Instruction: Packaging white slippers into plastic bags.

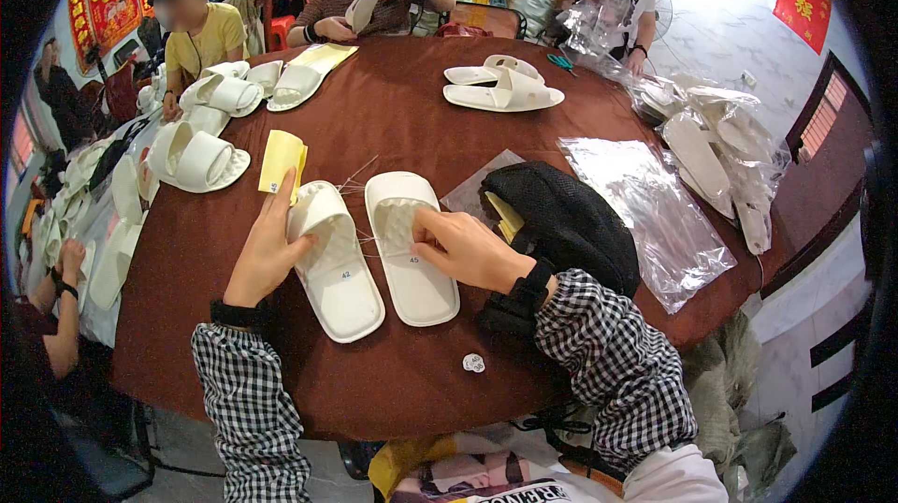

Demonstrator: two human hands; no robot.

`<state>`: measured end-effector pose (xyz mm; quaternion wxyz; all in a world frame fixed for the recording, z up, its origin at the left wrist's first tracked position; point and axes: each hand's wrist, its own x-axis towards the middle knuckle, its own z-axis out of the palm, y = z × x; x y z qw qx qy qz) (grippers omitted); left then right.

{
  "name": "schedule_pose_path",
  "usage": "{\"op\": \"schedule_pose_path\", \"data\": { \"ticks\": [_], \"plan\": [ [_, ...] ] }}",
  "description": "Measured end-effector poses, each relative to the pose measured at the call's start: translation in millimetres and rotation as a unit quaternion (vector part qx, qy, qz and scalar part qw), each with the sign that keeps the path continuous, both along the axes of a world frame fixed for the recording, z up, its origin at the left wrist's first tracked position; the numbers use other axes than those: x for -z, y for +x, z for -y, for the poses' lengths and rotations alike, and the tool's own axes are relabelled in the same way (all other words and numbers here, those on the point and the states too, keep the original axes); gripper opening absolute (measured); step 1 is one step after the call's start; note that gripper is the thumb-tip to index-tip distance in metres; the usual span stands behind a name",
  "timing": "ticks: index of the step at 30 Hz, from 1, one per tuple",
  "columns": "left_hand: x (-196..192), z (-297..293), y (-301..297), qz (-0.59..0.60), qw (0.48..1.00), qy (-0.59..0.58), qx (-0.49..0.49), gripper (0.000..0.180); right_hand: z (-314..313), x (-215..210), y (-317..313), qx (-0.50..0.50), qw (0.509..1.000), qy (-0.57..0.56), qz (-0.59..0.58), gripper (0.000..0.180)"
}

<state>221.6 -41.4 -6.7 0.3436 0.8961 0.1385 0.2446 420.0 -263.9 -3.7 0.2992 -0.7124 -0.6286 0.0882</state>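
Two white slippers lie side by side on the brown tablecloth, the left slipper (343, 302) and the right slipper (426, 292), toes pointing away from me. My left hand (265, 250) holds a yellow folded card (282, 166) with its fingers, while its thumb touches the edge of the left slipper's strap. My right hand (477, 250) is over the right slipper, fingers curled in a pinch by the strap opening. Whatever they pinch is too small or hidden to make out. Thin clear strands show between the two slippers.
A black mesh bag (571, 222) sits by my right forearm, with clear plastic sleeves (655, 213) beyond it. Bagged slippers (702, 161) are heaped at the right edge. More slippers (505, 89) lie farther back, near teal scissors (560, 62). A small white sticker (474, 363) lies close to me. Several people work around the table.
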Motion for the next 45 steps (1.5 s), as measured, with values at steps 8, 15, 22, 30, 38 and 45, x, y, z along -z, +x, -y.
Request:
{"op": "schedule_pose_path", "data": {
  "ticks": [8, 15, 22, 30, 38, 45],
  "plan": [
    [4, -3, 3, 0.010, 1.000, -0.006, 0.009, 0.091, 4, -9, -2, -0.031, 0.998, -0.012, 0.052, 0.018],
    [0, 1, 3, -0.003, 1.000, 0.000, 0.010, 0.091, 2, -2, 2, -0.022, 0.999, -0.026, 0.012, 0.018],
    [-6, 5, 4, -0.021, 1.000, -0.018, 0.010, 0.095, 12, -14, -1, -0.044, 0.999, -0.025, 0.012, 0.017],
    [-10, 7, 1, -0.036, 0.999, -0.021, -0.001, 0.096, 38, -27, -10, -0.126, 0.981, -0.039, 0.144, 0.041],
    [-7, 7, 6, -0.027, 0.999, -0.026, 0.010, 0.095, 48, -32, -10, -0.122, 0.972, -0.051, 0.195, 0.044],
    [-5, 4, 5, -0.030, 0.999, -0.023, 0.009, 0.095, 42, -28, -13, -0.104, 0.974, -0.045, 0.196, 0.039]
  ]
}}
